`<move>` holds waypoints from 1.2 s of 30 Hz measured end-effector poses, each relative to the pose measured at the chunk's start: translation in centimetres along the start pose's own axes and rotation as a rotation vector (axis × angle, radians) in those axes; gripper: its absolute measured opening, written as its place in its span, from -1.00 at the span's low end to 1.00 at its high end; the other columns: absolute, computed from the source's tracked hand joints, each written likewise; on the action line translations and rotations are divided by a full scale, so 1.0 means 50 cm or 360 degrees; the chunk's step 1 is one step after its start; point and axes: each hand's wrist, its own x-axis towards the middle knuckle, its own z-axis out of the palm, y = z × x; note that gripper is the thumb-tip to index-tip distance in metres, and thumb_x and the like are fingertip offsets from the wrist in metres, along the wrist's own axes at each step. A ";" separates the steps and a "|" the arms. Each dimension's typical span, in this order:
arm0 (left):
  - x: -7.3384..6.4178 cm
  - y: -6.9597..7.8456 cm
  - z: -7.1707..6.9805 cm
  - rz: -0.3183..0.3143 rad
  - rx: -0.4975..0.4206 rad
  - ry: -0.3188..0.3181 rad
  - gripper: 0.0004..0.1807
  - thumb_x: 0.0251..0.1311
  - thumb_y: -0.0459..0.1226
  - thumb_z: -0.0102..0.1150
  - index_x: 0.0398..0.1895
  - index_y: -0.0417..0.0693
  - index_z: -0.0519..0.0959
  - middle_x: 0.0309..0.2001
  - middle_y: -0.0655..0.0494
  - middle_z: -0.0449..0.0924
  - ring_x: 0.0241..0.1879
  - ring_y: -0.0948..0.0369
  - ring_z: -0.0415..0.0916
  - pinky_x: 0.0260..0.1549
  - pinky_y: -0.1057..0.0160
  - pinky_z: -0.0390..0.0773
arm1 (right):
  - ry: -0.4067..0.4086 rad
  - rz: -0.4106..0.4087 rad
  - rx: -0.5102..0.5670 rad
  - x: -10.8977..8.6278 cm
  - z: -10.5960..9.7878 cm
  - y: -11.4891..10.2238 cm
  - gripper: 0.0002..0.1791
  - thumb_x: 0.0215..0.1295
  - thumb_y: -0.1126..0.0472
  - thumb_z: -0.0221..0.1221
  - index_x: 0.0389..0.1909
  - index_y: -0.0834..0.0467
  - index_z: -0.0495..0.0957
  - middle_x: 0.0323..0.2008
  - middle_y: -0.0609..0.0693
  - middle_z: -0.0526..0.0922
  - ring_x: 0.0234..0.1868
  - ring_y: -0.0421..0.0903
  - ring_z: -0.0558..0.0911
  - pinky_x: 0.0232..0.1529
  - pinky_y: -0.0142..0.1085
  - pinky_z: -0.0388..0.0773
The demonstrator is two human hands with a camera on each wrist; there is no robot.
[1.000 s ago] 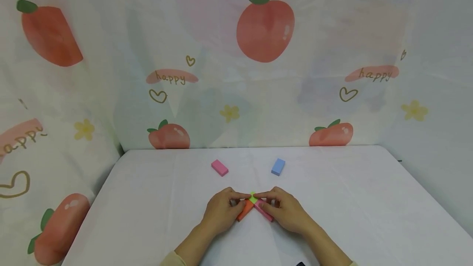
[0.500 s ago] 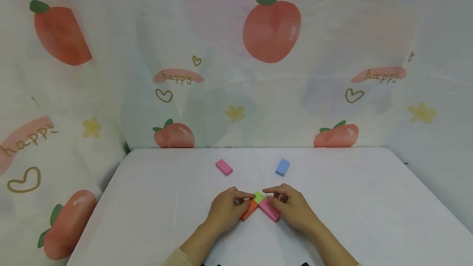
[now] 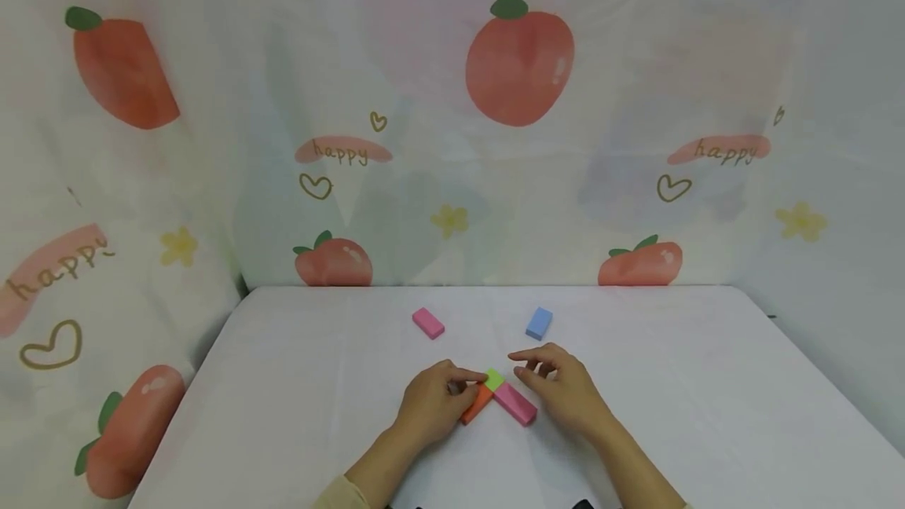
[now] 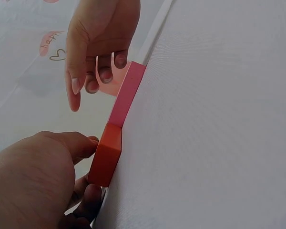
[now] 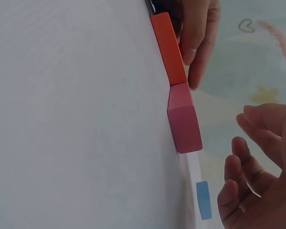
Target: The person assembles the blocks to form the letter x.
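My left hand (image 3: 437,400) pinches an orange block (image 3: 478,405) on the white table, its index fingertip touching a lime-green block (image 3: 493,379). A pink block (image 3: 516,404) lies slanted the other way, and the three meet at the green one like an upside-down V. Apart from them, my right hand (image 3: 563,383) hovers to the right with loose, bent fingers and nothing between them. In the left wrist view the orange block (image 4: 105,160) touches the end of the pink block (image 4: 127,93); the green block is hidden there.
Farther back on the table (image 3: 318,383) lie a second pink block (image 3: 428,323) on the left and a blue block (image 3: 539,324) on the right. A fruit-print cloth (image 3: 452,179) hangs behind the table. A small dark object (image 3: 583,504) shows at the bottom edge.
My right hand has let go of the near pink block and moved up and to the right, away from it. The left hand stays at the orange block. The head view has shifted slightly.
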 end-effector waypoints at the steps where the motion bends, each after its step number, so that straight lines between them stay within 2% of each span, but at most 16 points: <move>1: 0.001 0.000 0.000 -0.0002 -0.0001 0.0000 -0.76 0.27 -0.14 0.33 -0.07 0.43 0.81 -0.48 0.36 0.46 -0.50 0.37 0.36 -0.51 0.34 0.34 | 0.0012 0.0011 0.0005 0.001 0.000 0.000 -0.73 0.37 0.13 0.35 0.07 -0.08 0.74 -0.19 -0.08 0.61 -0.17 -0.15 0.54 -0.16 -0.35 0.46; 7: -0.002 0.000 -0.001 0.0008 -0.0024 0.0005 -0.75 0.27 -0.16 0.33 -0.07 0.42 0.81 -0.48 0.36 0.46 -0.50 0.38 0.37 -0.50 0.34 0.35 | 0.0103 0.0044 0.0011 0.010 -0.001 0.004 -0.67 0.35 0.19 0.36 0.12 -0.06 0.72 -0.15 -0.02 0.60 -0.14 -0.13 0.57 -0.18 -0.37 0.49; 13: -0.002 0.000 -0.002 -0.0010 -0.0038 0.0012 -0.76 0.27 -0.15 0.33 -0.08 0.42 0.81 -0.46 0.38 0.48 -0.48 0.39 0.38 -0.47 0.36 0.35 | 0.0177 0.0060 -0.0047 0.021 -0.008 0.009 -0.63 0.37 0.15 0.35 0.18 -0.02 0.69 -0.04 0.04 0.60 -0.08 -0.10 0.56 -0.14 -0.32 0.49; 24: -0.005 -0.002 -0.002 0.0014 -0.0041 0.0019 -0.78 0.25 -0.12 0.36 -0.10 0.44 0.81 -0.42 0.43 0.50 -0.46 0.42 0.36 -0.45 0.37 0.33 | 0.0202 0.0158 -0.0039 0.041 -0.025 0.010 -0.63 0.45 0.10 0.27 0.24 0.00 0.65 0.10 0.09 0.57 0.06 0.01 0.55 -0.06 -0.26 0.49; 32: -0.005 0.000 -0.004 0.0025 -0.0033 0.0035 -0.77 0.25 -0.13 0.35 -0.09 0.44 0.81 -0.43 0.44 0.48 -0.49 0.43 0.33 -0.47 0.37 0.30 | 0.0194 0.0173 -0.0022 0.054 -0.031 0.017 -0.62 0.49 0.14 0.21 0.27 0.01 0.62 0.19 0.12 0.54 0.16 0.06 0.53 -0.02 -0.26 0.47; 36: -0.005 -0.001 -0.005 0.0015 -0.0038 0.0026 -0.77 0.25 -0.13 0.35 -0.09 0.43 0.81 -0.44 0.44 0.48 -0.49 0.42 0.34 -0.48 0.36 0.30 | 0.0184 0.0194 -0.0017 0.058 -0.034 0.019 -0.62 0.51 0.17 0.17 0.29 0.01 0.61 0.29 0.12 0.49 0.28 0.09 0.49 0.09 -0.15 0.45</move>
